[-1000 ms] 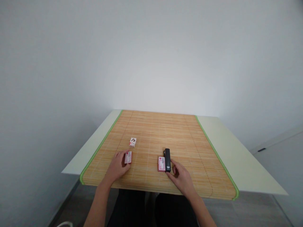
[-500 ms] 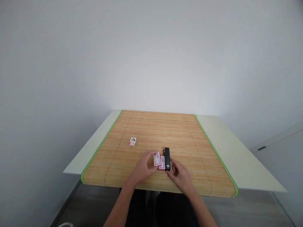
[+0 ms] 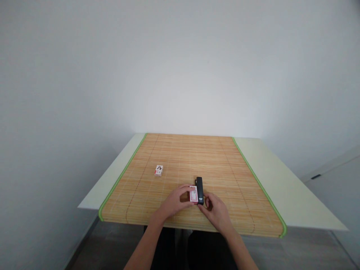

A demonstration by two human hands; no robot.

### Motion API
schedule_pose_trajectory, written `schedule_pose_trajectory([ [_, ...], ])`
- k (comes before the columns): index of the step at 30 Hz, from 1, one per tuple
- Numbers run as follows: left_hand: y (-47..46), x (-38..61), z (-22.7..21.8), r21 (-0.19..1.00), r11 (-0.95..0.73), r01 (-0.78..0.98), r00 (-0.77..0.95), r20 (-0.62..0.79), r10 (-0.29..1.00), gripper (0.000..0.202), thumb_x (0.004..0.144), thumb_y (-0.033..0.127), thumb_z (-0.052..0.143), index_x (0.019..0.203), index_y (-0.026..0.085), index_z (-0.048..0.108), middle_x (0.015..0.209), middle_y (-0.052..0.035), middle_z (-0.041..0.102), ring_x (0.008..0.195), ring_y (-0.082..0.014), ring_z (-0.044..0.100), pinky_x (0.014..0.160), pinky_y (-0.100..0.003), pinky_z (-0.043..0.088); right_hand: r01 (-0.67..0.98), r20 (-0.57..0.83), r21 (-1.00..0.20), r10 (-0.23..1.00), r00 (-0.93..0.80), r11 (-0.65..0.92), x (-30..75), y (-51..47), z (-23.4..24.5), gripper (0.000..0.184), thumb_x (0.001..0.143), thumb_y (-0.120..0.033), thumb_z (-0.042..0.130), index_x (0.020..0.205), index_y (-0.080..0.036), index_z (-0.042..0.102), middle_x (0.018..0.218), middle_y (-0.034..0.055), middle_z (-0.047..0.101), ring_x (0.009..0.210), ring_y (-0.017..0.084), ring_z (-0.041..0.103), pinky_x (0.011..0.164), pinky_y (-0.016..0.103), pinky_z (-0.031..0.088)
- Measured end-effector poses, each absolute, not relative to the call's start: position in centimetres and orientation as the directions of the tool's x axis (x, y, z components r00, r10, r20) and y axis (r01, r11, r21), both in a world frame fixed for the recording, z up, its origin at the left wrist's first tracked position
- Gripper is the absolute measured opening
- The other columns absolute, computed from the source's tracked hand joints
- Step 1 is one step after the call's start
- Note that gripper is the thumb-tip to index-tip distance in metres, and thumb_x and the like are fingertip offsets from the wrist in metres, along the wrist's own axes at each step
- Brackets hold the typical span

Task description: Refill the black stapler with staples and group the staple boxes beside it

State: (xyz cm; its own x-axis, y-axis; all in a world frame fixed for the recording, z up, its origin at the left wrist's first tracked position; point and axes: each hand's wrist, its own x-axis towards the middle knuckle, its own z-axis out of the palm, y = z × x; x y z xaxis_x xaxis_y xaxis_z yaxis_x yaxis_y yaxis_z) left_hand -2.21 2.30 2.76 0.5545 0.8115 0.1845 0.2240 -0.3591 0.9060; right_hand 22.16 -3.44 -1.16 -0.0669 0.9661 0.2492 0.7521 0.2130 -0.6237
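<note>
Between the thumb and fingers of my left hand is a small white box with red edges, which looks like a staple box. It sits directly against the left side of a black stapler, lined up over a second such box that is now almost wholly covered. The stapler lies lengthwise, pointing away from me. My right hand has its thumb and curled fingers at the near end and right side of the stapler, gripping it there.
Another small white box with a dark picture and red marks lies apart, farther back to the left. Everything rests on a bamboo mat with green edging, spread over a white table. A pale wall stands behind.
My left hand has moved the upper box to the right and down, onto the lower box beside the stapler. The right hand stays at the stapler. The view has shifted slightly.
</note>
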Motion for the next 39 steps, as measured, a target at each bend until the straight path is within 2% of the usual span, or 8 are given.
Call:
schedule_pose_trajectory([
  [12,2.0,-1.7,2.3,0.917,-0.348,0.195,0.524,0.203,0.827,0.057,0.082,0.037,0.082,0.137,0.036,0.065,0.147,-0.0050,0.061,0.137,-0.0282,0.054,0.121,-0.048,0.038,0.808,0.260,-0.567,0.966,-0.013,0.163,21.2,-3.6,-0.7,0.030,0.083,-0.050,0.075,0.090,-0.026,0.058,0.076,-0.0010,0.063,0.070,0.021,0.059,0.065,0.030,0.039],
  [21,1.6,-1.4,2.6,0.916,-0.350,0.198,0.504,0.211,0.837,0.059,0.084,0.035,0.080,0.140,0.036,0.062,0.147,-0.0034,0.061,0.138,-0.0277,0.054,0.121,-0.048,0.039,0.827,0.291,-0.540,0.957,0.009,0.156,20.9,-3.8,-0.8,0.031,0.085,-0.052,0.074,0.094,-0.026,0.061,0.074,-0.0006,0.062,0.070,0.021,0.059,0.067,0.031,0.040],
  [26,1.5,-1.4,2.7,0.917,-0.348,0.194,0.497,0.215,0.841,0.058,0.085,0.035,0.079,0.140,0.036,0.062,0.147,-0.0038,0.061,0.138,-0.0283,0.055,0.121,-0.049,0.039,0.831,0.327,-0.527,0.945,0.006,0.177,20.9,-3.9,-0.9,0.032,0.086,-0.055,0.071,0.090,-0.025,0.062,0.073,0.0003,0.062,0.068,0.020,0.057,0.066,0.031,0.040],
  [31,1.6,-1.4,2.4,0.918,-0.348,0.193,0.500,0.213,0.840,0.058,0.085,0.037,0.078,0.140,0.035,0.062,0.148,-0.0045,0.060,0.139,-0.0289,0.054,0.121,-0.051,0.039,0.822,0.319,-0.538,0.948,-0.006,0.186,21.1,-3.8,-1.0,0.035,0.088,-0.058,0.069,0.095,-0.025,0.064,0.073,0.0007,0.062,0.068,0.021,0.058,0.066,0.031,0.041],
  [33,1.6,-1.4,2.2,0.915,-0.351,0.202,0.507,0.209,0.836,0.061,0.084,0.039,0.080,0.142,0.035,0.061,0.150,-0.0049,0.058,0.141,-0.0292,0.052,0.122,-0.051,0.038,0.817,0.314,-0.545,0.949,-0.011,0.189,21.2,-3.8,-1.1,0.035,0.088,-0.058,0.069,0.095,-0.025,0.064,0.073,0.0008,0.063,0.069,0.021,0.059,0.066,0.031,0.042],
  [37,1.3,-2.0,2.3,0.898,-0.359,0.256,0.499,0.195,0.844,0.089,0.072,0.048,0.089,0.151,0.036,0.050,0.161,-0.0060,0.045,0.150,-0.0320,0.041,0.125,-0.054,0.033,0.798,0.304,-0.568,0.952,-0.023,0.200,21.4,-3.7,-1.3,0.035,0.088,-0.057,0.071,0.100,-0.025,0.065,0.073,0.0003,0.063,0.069,0.021,0.060,0.067,0.031,0.043],
  [39,1.6,-3.2,2.4,0.887,-0.356,0.295,0.434,0.207,0.877,0.085,0.076,0.050,0.085,0.152,0.037,0.049,0.161,-0.0046,0.045,0.149,-0.0303,0.041,0.125,-0.053,0.033,0.789,0.298,-0.581,0.954,-0.023,0.200,21.5,-3.6,-1.4,0.035,0.088,-0.056,0.071,0.102,-0.025,0.065,0.073,0.0000,0.063,0.069,0.021,0.060,0.066,0.031,0.043],
])
